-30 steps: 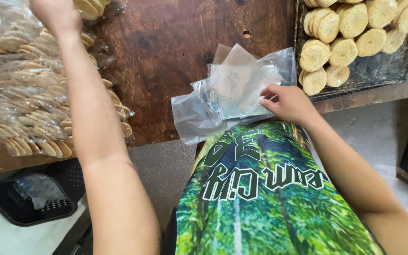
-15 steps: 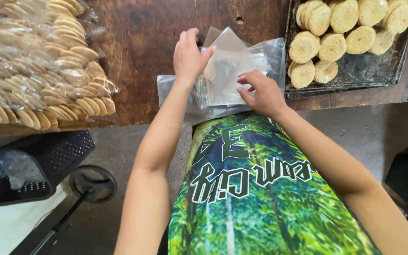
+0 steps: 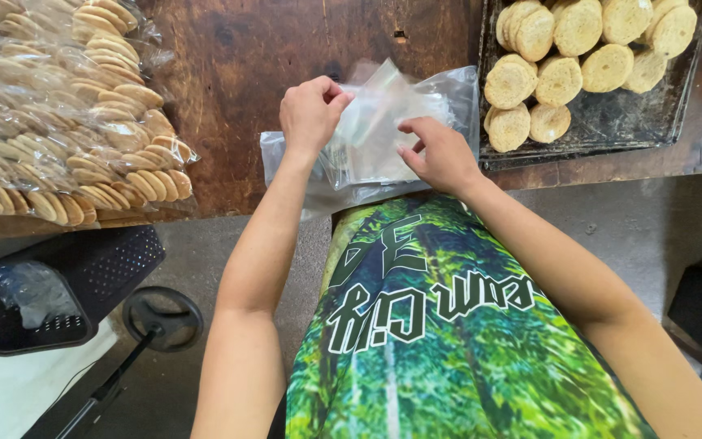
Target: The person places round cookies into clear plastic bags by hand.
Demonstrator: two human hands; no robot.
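Head view, looking down past a green forest-print shirt (image 3: 448, 341) at a dark wooden surface (image 3: 245, 49). Left hand (image 3: 312, 114): fingers curled shut, pinching the upper edge of a clear plastic bag (image 3: 383, 122) lifted from the stack of clear plastic bags (image 3: 351, 175) that lies at the near edge of the surface, directly in front of the person. Right hand (image 3: 440, 154): fingers partly bent, thumb and fingertips closed on the same bag from the right side, so that the bag is held between both hands just above the stack. Whether the bag's mouth is open cannot be told, since the film is transparent and crumpled.

Right of the stack, touching or just beside it, stands a dark metal baking tray (image 3: 611, 122) carrying round pale-brown biscuits (image 3: 562, 49), some lying flat and some leaning against one another in short rows; the near part of the tray is bare. On the left part of the surface, well apart from the hands, lies a heap of filled clear packets of biscuits (image 3: 67, 122), each packet holding biscuits set on edge in a row; the heap reaches the near edge of the surface.

Below the surface, at lower left: a black perforated plastic basket (image 3: 50, 301) holding crumpled clear plastic, and beside it a black round disc on a stem (image 3: 162, 319) over a grey floor (image 3: 652, 219).
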